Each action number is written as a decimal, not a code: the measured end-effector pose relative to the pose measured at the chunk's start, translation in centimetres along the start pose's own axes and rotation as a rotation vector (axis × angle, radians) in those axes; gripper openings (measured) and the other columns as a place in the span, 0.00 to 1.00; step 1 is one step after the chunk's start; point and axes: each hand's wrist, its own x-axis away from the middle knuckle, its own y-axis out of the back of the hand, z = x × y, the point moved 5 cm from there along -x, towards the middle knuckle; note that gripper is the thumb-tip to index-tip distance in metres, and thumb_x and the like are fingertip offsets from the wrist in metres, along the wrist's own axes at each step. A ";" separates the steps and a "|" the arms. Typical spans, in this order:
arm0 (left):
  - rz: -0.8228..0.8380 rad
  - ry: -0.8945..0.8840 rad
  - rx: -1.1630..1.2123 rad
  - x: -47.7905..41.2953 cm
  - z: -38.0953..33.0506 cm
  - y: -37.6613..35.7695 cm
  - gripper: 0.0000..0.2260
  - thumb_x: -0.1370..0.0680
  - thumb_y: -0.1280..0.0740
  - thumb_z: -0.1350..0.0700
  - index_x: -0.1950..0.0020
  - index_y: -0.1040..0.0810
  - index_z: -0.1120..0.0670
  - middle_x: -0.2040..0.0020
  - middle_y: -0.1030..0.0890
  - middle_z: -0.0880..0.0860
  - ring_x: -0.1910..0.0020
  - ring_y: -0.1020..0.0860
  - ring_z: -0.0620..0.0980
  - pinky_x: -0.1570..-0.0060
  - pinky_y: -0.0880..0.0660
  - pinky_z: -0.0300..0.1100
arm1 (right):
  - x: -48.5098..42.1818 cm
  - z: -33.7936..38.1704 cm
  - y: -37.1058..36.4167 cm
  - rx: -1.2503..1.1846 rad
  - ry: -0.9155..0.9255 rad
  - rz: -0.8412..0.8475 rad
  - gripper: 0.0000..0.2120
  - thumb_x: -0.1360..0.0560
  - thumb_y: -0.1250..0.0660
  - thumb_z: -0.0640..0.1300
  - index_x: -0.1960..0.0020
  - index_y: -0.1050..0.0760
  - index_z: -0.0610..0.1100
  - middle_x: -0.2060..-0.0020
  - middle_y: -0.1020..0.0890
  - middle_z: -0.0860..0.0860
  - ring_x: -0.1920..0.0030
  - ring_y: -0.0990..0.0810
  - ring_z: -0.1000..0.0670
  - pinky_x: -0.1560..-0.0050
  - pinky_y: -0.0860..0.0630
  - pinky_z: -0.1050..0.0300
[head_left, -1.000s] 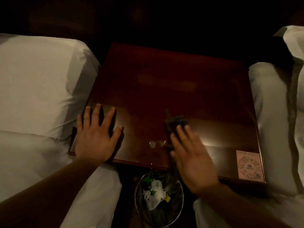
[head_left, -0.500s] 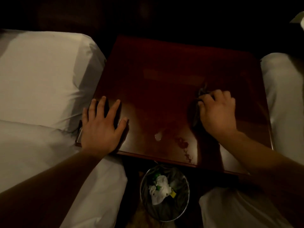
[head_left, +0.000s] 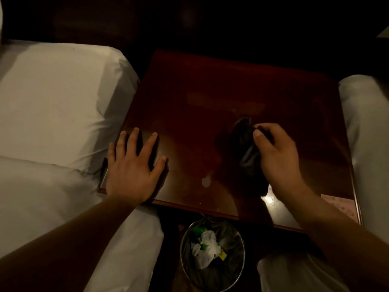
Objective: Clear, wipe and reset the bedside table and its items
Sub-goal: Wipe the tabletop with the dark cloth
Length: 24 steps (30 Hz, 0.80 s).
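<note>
Dark cloth (head_left: pixel 249 152) lies bunched on the right half of the table (head_left: pixel 210 98), gripped by the right hand (head_left: pixel 277 157), fingers (head_left: pixel 258 134) curled closed around it. Left hand (head_left: pixel 131 167) rests flat at the table's near-left corner, fingers spread open, holding nothing. Pale card (head_left: pixel 341 205) at the near-right corner. Lined waste bin (head_left: pixel 212 253) with crumpled paper stands below the front edge. White bedding (head_left: pixel 56 106) flanks the left side.

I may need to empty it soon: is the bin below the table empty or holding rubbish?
Holding rubbish: the bin shows crumpled white paper and green and yellow scraps.
</note>
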 end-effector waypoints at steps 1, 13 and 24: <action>0.002 0.005 0.002 -0.1 0.1 0.1 0.28 0.21 0.49 0.33 0.22 0.40 0.40 0.21 0.39 0.56 0.21 0.44 0.61 0.25 0.46 0.63 | -0.4 -0.3 0.1 -0.066 -0.075 0.046 0.06 0.21 0.37 0.47 0.48 0.21 0.51 0.51 0.19 0.54 0.52 0.19 0.55 0.52 0.22 0.52; 0.014 0.010 0.017 0.3 0.0 0.2 0.28 0.21 0.49 0.33 0.22 0.40 0.40 0.20 0.39 0.56 0.21 0.45 0.60 0.24 0.47 0.63 | 2.2 -2.3 -1.2 1.035 0.327 0.336 0.34 0.22 0.60 0.66 0.21 0.50 0.51 0.21 0.50 0.53 0.21 0.57 0.51 0.22 0.54 0.48; 0.028 0.016 0.036 0.0 -0.1 0.5 0.28 0.21 0.47 0.34 0.22 0.38 0.41 0.20 0.39 0.56 0.20 0.45 0.60 0.25 0.47 0.64 | 2.9 -1.4 -2.5 0.871 0.369 0.312 0.24 0.18 0.46 0.50 0.23 0.41 0.46 0.23 0.42 0.50 0.22 0.48 0.50 0.25 0.52 0.57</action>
